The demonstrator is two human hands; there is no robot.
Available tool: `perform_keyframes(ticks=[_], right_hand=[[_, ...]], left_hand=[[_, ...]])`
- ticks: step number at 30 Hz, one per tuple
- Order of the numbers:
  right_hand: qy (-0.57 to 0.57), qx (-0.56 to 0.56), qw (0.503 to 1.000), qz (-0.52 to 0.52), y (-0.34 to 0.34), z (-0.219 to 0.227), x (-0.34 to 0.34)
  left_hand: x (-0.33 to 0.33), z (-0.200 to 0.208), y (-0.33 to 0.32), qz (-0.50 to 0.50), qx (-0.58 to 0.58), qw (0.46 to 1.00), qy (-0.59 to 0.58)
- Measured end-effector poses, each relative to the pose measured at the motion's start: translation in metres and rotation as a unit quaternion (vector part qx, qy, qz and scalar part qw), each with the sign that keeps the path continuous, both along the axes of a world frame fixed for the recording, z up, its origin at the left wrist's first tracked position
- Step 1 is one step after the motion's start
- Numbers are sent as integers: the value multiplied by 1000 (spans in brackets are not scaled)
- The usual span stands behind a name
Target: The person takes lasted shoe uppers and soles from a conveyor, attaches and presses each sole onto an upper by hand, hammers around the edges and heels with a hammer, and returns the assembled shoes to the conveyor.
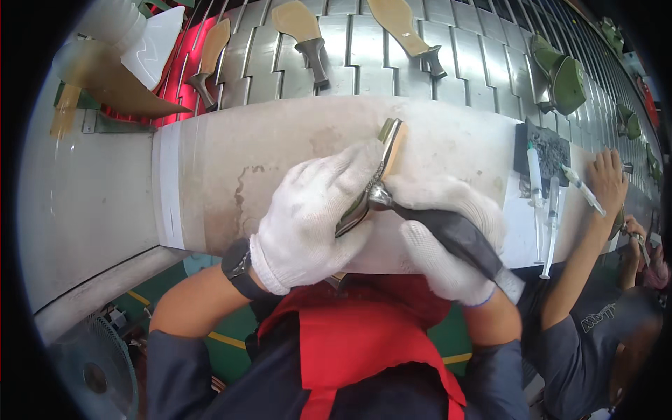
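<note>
A shoe [395, 148] with a green upper, a shiny metallic edge and a tan sole is held on its side above the pale surface [451, 150], one end pointing away, the sole turned right; its middle is hidden. Beside it slants a dark tool [455, 231], broad-bodied, its rounded silvery head at the shoe, contact unclear.

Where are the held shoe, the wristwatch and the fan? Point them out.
Held shoe [395, 150]: head view, on its tan sole.
Wristwatch [237, 261]: head view, on its dark face.
Fan [94, 377]: head view, on its hub.
</note>
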State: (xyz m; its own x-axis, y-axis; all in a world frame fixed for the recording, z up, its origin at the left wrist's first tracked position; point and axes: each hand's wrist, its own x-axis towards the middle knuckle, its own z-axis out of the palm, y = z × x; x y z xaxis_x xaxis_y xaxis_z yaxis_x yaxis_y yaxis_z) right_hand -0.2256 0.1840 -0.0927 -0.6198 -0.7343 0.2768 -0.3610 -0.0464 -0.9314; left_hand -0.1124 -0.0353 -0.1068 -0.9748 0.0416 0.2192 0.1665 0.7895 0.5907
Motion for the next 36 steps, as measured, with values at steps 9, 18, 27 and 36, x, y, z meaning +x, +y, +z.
perform_keyframes(ticks=[9,18,27,36], right_hand=[[-279,36,954,-103,7,-28,18],[-153,85,984,-19,-14,13,-20],[-170,64,977,-114,-40,9,-43],[-113,65,990,-44,-12,3,22]], left_hand=[[-1,5,0,10,28,1000,-7],[-2,-7,-5,9,45,998,34],[5,-10,-9,15,41,998,53],[7,-16,-9,24,47,996,72]])
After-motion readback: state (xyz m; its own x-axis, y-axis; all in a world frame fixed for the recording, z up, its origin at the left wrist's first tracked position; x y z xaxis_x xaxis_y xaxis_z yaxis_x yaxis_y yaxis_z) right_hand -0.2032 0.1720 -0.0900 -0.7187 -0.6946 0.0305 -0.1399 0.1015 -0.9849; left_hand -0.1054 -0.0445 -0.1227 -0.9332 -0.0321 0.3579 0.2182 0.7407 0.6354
